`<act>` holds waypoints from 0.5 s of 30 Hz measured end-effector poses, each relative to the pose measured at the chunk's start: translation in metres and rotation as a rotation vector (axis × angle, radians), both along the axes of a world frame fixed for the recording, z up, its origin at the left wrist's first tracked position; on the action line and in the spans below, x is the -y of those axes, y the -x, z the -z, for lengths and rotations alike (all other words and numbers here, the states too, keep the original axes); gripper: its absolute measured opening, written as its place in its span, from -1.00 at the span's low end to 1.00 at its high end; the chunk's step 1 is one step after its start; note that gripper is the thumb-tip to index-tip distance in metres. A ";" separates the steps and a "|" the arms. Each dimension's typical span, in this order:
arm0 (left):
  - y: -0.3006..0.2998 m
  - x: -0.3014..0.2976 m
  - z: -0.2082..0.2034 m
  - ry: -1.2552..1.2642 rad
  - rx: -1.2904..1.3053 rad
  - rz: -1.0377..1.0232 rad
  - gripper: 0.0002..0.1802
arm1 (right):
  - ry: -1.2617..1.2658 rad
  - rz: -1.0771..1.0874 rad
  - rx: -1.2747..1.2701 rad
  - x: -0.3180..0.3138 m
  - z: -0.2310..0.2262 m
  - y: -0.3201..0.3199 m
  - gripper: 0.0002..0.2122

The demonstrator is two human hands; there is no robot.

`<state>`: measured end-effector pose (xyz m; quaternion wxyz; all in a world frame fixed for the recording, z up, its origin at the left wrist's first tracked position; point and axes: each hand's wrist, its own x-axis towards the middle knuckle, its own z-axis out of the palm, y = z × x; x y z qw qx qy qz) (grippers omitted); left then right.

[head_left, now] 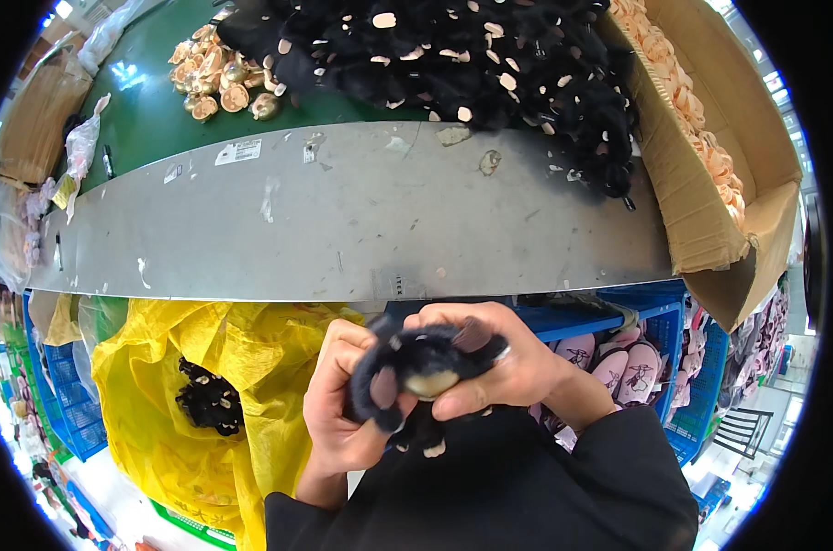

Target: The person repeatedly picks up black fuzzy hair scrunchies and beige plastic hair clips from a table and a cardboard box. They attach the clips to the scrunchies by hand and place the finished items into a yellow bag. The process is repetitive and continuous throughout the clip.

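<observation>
In front of my body, both hands hold a small black plush toy [426, 345] with brownish ears and light-tipped limbs. A rounded beige-gold hard piece [432, 383] shows in the plush's opening, facing up. My left hand [337, 395] is wrapped round the toy's left side, fingers closed. From the right, my right hand [504, 358] grips the other side, its thumb pressed beside the beige-gold piece. The fingers beneath the plush are partly hidden, and the toy is slightly blurred.
A metal-edged table [361, 220] lies ahead, bearing a heap of black plush pieces [453, 64] and beige-gold shells [216, 73]. A cardboard box [678, 197] of peach-coloured pieces stands right. Below are a yellow bag [150, 358] with black plush inside and a blue crate [660, 344] of pink pieces.
</observation>
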<state>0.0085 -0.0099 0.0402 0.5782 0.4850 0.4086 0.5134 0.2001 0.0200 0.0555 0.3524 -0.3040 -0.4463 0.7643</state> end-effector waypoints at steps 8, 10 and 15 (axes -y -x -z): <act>-0.012 -0.002 0.009 -0.302 -0.250 -0.193 -0.69 | -0.277 0.149 0.104 0.004 -0.005 0.005 -0.71; -0.012 -0.005 0.007 -0.376 -0.305 -0.159 -0.70 | -0.417 0.257 0.106 0.002 0.004 0.005 -0.70; -0.019 0.002 0.025 -0.258 -0.264 -0.323 -0.72 | -0.729 0.532 0.295 0.002 0.015 0.023 -0.66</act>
